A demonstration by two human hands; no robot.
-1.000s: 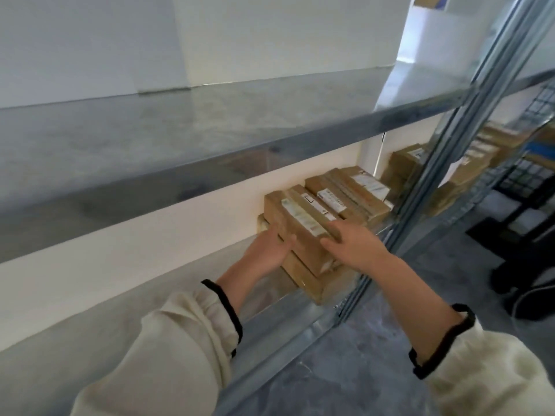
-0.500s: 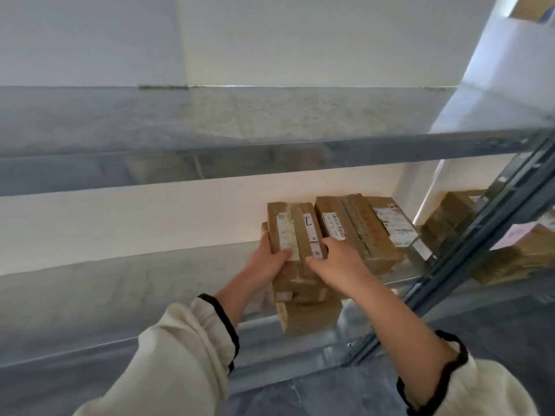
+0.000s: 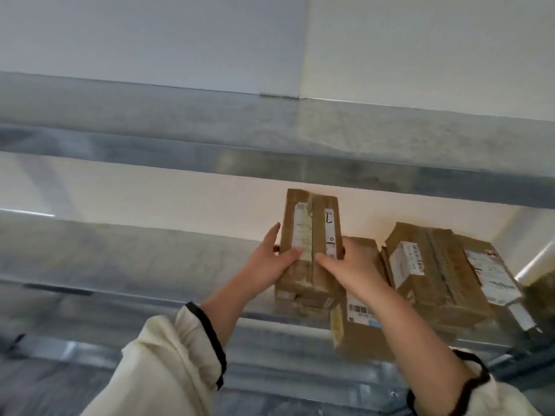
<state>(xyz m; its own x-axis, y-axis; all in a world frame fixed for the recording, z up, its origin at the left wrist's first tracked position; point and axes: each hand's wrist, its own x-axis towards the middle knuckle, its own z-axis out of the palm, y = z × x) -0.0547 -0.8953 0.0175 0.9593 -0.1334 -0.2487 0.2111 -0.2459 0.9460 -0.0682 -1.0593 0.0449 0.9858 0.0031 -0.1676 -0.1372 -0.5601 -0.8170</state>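
A long brown cardboard box (image 3: 315,217) with white labels and a handwritten "L" is held between both hands above the metal shelf (image 3: 135,259). My left hand (image 3: 270,259) grips its left side, thumb lying over the top. My right hand (image 3: 345,265) grips its right side, thumb on top as well. The box is lifted off the lower box (image 3: 360,328) that it lay on, and it sits left of that one.
Two more labelled cardboard boxes (image 3: 429,271) lie side by side to the right on the same shelf. An upper metal shelf (image 3: 210,121) runs overhead, close above the held box. A pale wall stands behind.
Both hands have lifted the top box off the stack and carried it leftward. The view has swung left, so the shelf upright at the right is out of sight.
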